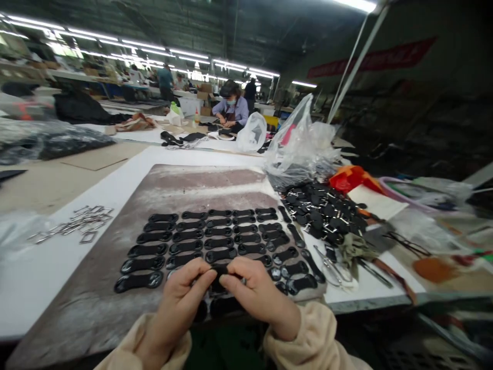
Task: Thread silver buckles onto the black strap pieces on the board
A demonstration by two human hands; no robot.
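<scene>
Both hands pinch one small black strap piece [220, 269] over the near edge of a brown board. My left hand [184, 293] grips its left end between thumb and forefinger, and my right hand [259, 288] grips its right end the same way. The fingers cover much of the piece. Beyond the hands lie rows of black bone-shaped straps [221, 254] with shiny rounded ends, flat on the brown board [103, 288]. To the right sits a heap of black pieces fitted with metal loops [327, 208]. Several loose metal rectangular rings [88, 237] lie at the left.
Right of the board are metal scissors or pliers [327, 264], a crumpled olive cloth [358, 247] and an orange-red bag [354, 179]. Clear plastic bags [296, 146] stand behind the heap. Across the table a co-worker [234, 109] sits bent over black pieces.
</scene>
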